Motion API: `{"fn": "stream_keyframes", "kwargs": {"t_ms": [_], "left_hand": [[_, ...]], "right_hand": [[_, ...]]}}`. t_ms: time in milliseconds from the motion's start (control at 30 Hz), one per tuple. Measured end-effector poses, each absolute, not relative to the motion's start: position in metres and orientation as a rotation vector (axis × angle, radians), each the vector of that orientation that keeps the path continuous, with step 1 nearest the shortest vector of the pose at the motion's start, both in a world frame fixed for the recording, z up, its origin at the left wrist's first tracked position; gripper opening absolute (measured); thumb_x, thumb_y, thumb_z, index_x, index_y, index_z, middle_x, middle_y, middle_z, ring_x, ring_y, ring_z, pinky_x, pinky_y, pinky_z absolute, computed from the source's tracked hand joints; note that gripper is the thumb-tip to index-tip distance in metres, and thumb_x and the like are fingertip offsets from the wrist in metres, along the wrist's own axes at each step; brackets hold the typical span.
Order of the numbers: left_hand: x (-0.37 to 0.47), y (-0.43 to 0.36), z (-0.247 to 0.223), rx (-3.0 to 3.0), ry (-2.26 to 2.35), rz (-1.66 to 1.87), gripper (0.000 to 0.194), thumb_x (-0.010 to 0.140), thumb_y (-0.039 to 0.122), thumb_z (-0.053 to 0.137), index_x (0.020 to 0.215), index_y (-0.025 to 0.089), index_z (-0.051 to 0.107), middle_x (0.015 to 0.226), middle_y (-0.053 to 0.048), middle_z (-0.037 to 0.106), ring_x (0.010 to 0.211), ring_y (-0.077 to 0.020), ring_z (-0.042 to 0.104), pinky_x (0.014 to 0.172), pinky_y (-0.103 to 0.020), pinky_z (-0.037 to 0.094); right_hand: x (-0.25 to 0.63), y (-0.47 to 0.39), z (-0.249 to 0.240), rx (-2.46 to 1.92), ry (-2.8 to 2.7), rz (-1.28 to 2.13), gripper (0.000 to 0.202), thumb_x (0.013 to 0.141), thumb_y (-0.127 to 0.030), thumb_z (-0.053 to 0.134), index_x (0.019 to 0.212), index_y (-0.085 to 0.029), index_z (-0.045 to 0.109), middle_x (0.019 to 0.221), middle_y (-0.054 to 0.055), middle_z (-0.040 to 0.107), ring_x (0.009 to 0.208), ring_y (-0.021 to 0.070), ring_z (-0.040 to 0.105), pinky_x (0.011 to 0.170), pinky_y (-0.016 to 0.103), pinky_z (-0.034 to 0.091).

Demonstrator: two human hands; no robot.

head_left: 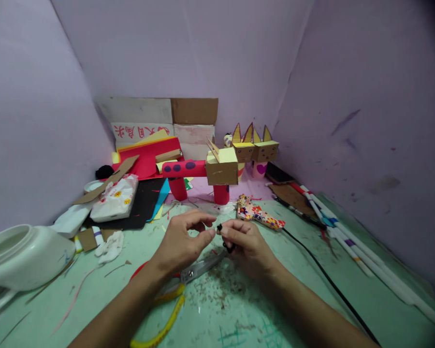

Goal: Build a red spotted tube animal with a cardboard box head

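Observation:
In the head view, my right hand (244, 240) pinches a small black curled piece (228, 248) between thumb and fingers; its material is too small to make out. A bit of black sticks up by the fingertips. My left hand (188, 240) is just left of it, thumb and fingers curved and apart, its thumb tip close to the black bit. Below both hands lie scissors (203, 268) with yellow and red handles, their blades spread toward the right hand. Behind the hands stands a red animal figure (184, 168) with purple spots and a cardboard box head (222, 173).
A flowered glue gun (259, 215) with a black cord lies right of centre. White paper rods (351, 249) run along the right wall. At left are a white watering can (32, 256) and a tissue pack (115, 198). Two box-headed figures (265, 152) stand behind.

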State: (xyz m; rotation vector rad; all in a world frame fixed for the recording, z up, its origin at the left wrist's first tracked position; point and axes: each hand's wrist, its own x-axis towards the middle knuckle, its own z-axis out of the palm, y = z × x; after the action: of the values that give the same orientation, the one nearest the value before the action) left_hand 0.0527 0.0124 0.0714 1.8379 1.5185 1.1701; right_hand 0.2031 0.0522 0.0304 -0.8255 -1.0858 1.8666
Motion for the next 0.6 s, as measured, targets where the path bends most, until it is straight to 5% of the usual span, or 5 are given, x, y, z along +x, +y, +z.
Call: {"fn": "stream_keyframes", "kwargs": {"t_ms": [333, 600], "left_hand": [[0.0462, 0.0145, 0.0754, 1.929, 1.117, 1.202, 0.01, 0.073, 0.012, 0.061, 0.072, 0.015, 0.071, 0.07, -0.006, 0.068, 0.067, -0.0156, 0.063, 0.063, -0.027, 0.048], [0.0486, 0.011, 0.0716, 2.244, 1.18, 1.109, 0.015, 0.08, 0.01, 0.046, 0.07, 0.016, 0.057, 0.074, -0.005, 0.058, 0.071, -0.0147, 0.055, 0.064, -0.027, 0.044]], "right_hand": [[0.2054, 0.0506, 0.0299, -0.729, -1.23, 2.079, 0.02, 0.055, -0.031, 0.07, 0.051, -0.016, 0.057, 0.038, -0.006, 0.045, 0.036, 0.0049, 0.032, 0.039, 0.021, 0.017], [0.2051, 0.0473, 0.0268, -0.71, -1.341, 2.014, 0.024, 0.059, -0.034, 0.069, 0.052, -0.016, 0.054, 0.04, -0.006, 0.045, 0.037, 0.0054, 0.033, 0.04, 0.02, 0.022]]}}
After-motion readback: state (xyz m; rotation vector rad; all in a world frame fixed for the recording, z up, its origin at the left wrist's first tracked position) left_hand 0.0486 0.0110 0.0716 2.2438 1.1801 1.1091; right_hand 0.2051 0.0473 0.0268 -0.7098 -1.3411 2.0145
